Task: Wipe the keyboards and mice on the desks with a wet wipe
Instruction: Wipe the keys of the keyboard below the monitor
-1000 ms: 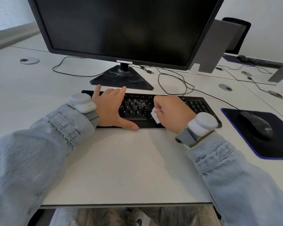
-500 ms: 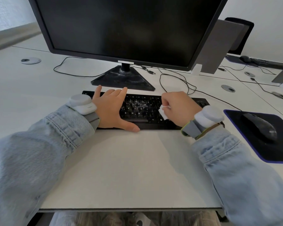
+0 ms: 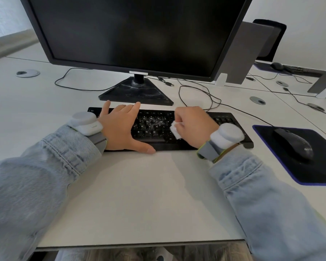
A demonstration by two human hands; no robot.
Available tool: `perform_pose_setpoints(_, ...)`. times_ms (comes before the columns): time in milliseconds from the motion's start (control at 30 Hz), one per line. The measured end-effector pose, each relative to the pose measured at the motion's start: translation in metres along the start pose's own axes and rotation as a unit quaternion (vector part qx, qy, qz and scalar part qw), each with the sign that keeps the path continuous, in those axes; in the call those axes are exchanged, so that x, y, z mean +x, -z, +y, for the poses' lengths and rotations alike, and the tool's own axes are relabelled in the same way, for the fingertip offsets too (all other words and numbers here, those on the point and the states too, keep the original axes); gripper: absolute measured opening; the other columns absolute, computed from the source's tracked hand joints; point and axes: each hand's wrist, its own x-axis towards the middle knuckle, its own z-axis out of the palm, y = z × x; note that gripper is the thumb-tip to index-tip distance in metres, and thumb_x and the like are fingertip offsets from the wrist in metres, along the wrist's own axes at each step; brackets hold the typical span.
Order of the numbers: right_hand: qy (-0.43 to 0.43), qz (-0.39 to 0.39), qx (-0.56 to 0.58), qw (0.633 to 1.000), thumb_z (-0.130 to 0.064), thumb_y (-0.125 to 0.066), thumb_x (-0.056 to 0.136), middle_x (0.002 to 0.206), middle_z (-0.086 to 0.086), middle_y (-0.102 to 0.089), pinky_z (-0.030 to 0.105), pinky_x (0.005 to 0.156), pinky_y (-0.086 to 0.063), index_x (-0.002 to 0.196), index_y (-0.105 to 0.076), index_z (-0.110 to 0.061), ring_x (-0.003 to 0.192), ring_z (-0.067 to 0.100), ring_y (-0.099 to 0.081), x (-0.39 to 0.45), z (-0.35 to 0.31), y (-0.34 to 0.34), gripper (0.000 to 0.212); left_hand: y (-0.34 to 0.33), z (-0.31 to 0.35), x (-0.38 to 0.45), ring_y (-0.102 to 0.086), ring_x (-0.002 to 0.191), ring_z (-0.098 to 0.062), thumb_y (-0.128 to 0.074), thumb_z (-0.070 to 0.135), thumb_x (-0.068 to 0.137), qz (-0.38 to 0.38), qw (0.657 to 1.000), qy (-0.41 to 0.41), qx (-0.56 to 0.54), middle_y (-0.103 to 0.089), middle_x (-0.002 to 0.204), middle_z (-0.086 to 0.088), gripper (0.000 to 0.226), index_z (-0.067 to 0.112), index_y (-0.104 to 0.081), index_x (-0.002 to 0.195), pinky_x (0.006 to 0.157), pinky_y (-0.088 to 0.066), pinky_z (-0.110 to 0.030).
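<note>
There is a single view, from a wide-angle camera worn on the person's head. It looks forward and steeply down across the white desk top [image 3: 139, 194], close enough that both pale denim sleeves fill the lower corners. The long black keyboard [image 3: 226, 117] sits just above the middle, the large black monitor [image 3: 135, 31] crowds the top edge, and the black mouse [image 3: 294, 146] lies near the right edge. Straight lines bow toward the borders. No second view shares the scene.
</note>
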Motion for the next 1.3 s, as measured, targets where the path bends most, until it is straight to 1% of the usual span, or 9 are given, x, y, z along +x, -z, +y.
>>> perform_pose_setpoints(100,-0.03,0.006,-0.012,0.999,-0.013,-0.053,0.091,0.086,0.003,-0.061,0.027,0.065,-0.038,0.085,-0.06,-0.012,0.082,0.023,-0.058,-0.004,0.023,0.005,0.009,-0.001,0.0,-0.001,-0.015,0.153,-0.02,-0.026,0.106,0.036,0.004,1.0,-0.001,0.001,-0.018,0.166,0.001,0.158,0.014,0.007,0.16,0.122,0.008,-0.058)
perform_pose_setpoints(233,-0.06,0.092,0.033,0.993,-0.016,-0.052,0.09,0.083,-0.001,-0.06,0.026,0.064,-0.037,0.084,-0.061,-0.015,0.08,0.019,-0.055,0.001,0.037,0.002,0.01,-0.001,0.001,0.0,-0.015,0.153,-0.02,-0.024,0.106,0.035,0.006,1.0,-0.001,0.001,-0.018,0.166,0.002,0.158,0.014,0.007,0.16,0.122,0.008,-0.058)
perform_pose_setpoints(567,0.056,0.063,0.065,0.994,-0.019,-0.051,0.094,0.08,-0.002,-0.059,0.027,0.063,-0.037,0.088,-0.058,-0.011,0.078,0.018,-0.055,0.012,-0.003,-0.013,0.012,0.0,0.001,0.001,-0.013,0.153,-0.021,-0.025,0.107,0.035,0.002,1.0,0.0,0.001,-0.017,0.166,0.002,0.159,0.015,0.007,0.16,0.122,0.009,-0.057)
perform_pose_setpoints(667,0.017,0.023,0.035,0.999,-0.007,-0.05,0.091,0.071,-0.004,-0.055,0.022,0.056,-0.036,0.09,-0.06,-0.005,0.074,0.019,-0.054,0.007,0.008,-0.004,0.01,0.0,0.001,0.0,-0.012,0.154,-0.02,-0.025,0.106,0.034,0.0,1.0,0.002,-0.002,-0.017,0.166,0.002,0.158,0.015,0.008,0.16,0.122,0.009,-0.056)
perform_pose_setpoints(733,-0.028,0.004,-0.008,1.0,-0.005,-0.049,0.09,0.075,0.0,-0.057,0.026,0.057,-0.036,0.092,-0.061,-0.003,0.078,0.022,-0.056,0.003,0.021,0.002,0.012,0.0,0.001,0.0,-0.013,0.153,-0.02,-0.025,0.106,0.035,0.003,1.0,0.0,-0.002,-0.017,0.166,0.002,0.158,0.015,0.008,0.16,0.122,0.01,-0.057)
perform_pose_setpoints(833,-0.042,0.038,0.004,0.998,-0.014,-0.045,0.094,0.088,0.006,-0.06,0.029,0.062,-0.037,0.093,-0.056,-0.008,0.079,0.023,-0.055,0.001,0.021,0.001,0.012,-0.001,0.001,0.0,-0.014,0.153,-0.02,-0.025,0.106,0.036,0.006,1.0,-0.002,-0.004,-0.018,0.165,0.003,0.157,0.014,0.007,0.16,0.122,0.009,-0.057)
perform_pose_setpoints(933,0.024,0.052,0.078,0.995,-0.02,-0.048,0.095,0.084,0.002,-0.06,0.032,0.064,-0.044,0.09,-0.055,-0.015,0.075,0.02,-0.054,0.004,-0.002,-0.012,0.01,-0.001,0.0,0.0,-0.014,0.153,-0.02,-0.027,0.106,0.036,0.01,1.0,-0.002,-0.006,-0.018,0.165,0.003,0.157,0.014,0.007,0.16,0.122,0.01,-0.057)
perform_pose_setpoints(1033,0.069,0.062,0.093,0.991,-0.022,-0.052,0.095,0.082,0.0,-0.057,0.031,0.065,-0.041,0.087,-0.053,-0.017,0.075,0.018,-0.051,0.011,-0.015,-0.02,0.01,-0.001,0.0,0.001,-0.014,0.153,-0.02,-0.026,0.107,0.036,0.01,1.0,0.0,-0.002,-0.017,0.166,0.002,0.157,0.015,0.007,0.16,0.122,0.009,-0.057)
perform_pose_setpoints(1300,0.007,0.089,0.051,0.995,-0.018,-0.052,0.093,0.084,0.001,-0.058,0.029,0.066,-0.038,0.085,-0.054,-0.016,0.081,0.02,-0.053,0.026,0.007,-0.014,0.008,-0.001,0.002,0.001,-0.013,0.153,-0.021,-0.028,0.106,0.037,0.006,1.0,-0.001,-0.008,-0.017,0.166,0.003,0.156,0.016,0.008,0.16,0.122,0.009,-0.056)
